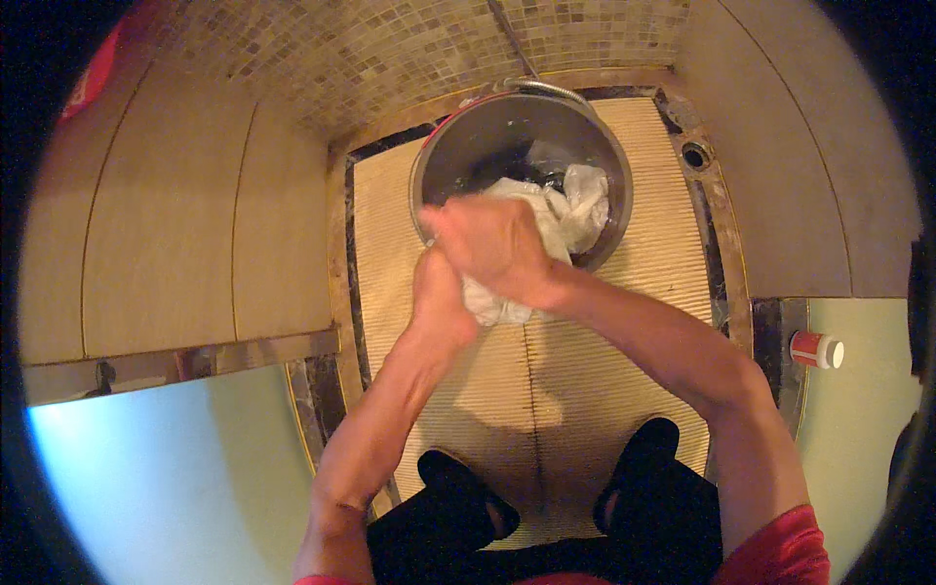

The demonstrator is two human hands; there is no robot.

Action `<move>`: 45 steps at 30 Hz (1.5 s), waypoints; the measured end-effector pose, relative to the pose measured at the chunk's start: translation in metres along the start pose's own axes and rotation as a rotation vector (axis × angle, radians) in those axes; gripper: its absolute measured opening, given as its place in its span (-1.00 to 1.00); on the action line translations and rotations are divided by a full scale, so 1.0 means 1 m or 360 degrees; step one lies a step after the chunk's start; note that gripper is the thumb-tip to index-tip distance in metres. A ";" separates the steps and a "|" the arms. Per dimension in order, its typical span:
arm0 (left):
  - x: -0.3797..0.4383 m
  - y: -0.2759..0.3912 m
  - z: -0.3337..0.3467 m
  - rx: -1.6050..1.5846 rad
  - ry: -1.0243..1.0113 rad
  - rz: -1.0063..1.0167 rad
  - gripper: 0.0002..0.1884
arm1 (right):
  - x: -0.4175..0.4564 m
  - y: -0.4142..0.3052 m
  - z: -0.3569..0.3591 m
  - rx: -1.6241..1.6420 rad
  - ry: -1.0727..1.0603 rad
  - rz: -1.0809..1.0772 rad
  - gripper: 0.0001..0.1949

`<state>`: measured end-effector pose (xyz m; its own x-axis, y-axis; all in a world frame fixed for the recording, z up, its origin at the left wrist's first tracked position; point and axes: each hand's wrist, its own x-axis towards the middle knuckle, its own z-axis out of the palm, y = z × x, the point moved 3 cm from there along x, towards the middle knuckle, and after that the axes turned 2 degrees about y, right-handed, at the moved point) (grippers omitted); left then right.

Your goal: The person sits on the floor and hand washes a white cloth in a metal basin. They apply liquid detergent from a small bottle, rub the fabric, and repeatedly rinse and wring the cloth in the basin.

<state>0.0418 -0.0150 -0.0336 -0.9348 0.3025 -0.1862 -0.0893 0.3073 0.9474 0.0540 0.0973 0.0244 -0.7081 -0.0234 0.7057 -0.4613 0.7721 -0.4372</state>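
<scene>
A wet white cloth (552, 212) is bunched up in front of me, partly inside a round dark grey bucket (621, 168) with water in it. My right hand (497, 245) grips the cloth over the bucket's near left rim, and its fingers are blurred. Just below and to the left, my left hand (442, 292) closes on the same cloth, touching the right hand. A crumpled end of the cloth hangs out between my wrists, outside the bucket. Another fold lies against the bucket's right inner wall. The fingertips of both hands are mostly hidden.
The bucket stands on a ribbed beige floor (431, 380). Behind it are a flexible metal hose (548, 88) and a mosaic-tiled wall (365, 58). A drain hole (695, 155) lies at right. A white bottle with a red label (808, 349) stands farther right. My dark slippers (468, 486) are below.
</scene>
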 end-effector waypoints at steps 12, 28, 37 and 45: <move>-0.006 0.039 0.037 -0.1442 -0.0339 -0.0662 -0.65 | 0.000 0.003 -0.013 -0.0009 0.0028 0.0128 -0.73; 0.020 0.061 0.003 -0.1043 -0.0082 -0.0712 -0.50 | -0.012 0.092 -0.043 0.1922 -0.0527 0.1610 -0.68; 0.042 0.059 0.010 -0.0939 -0.0150 -0.0494 -0.54 | -0.029 0.109 -0.061 0.1905 -0.0809 0.1240 -0.83; 0.035 0.055 0.007 -0.0848 0.0086 -0.0475 -0.53 | -0.024 0.098 -0.055 0.1666 -0.0899 0.1314 -0.83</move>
<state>0.0070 0.0187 0.0105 -0.8578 0.2224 -0.4634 -0.4965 -0.1258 0.8589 0.0552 0.2083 -0.0048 -0.9587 -0.2436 -0.1468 0.1788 -0.1148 -0.9772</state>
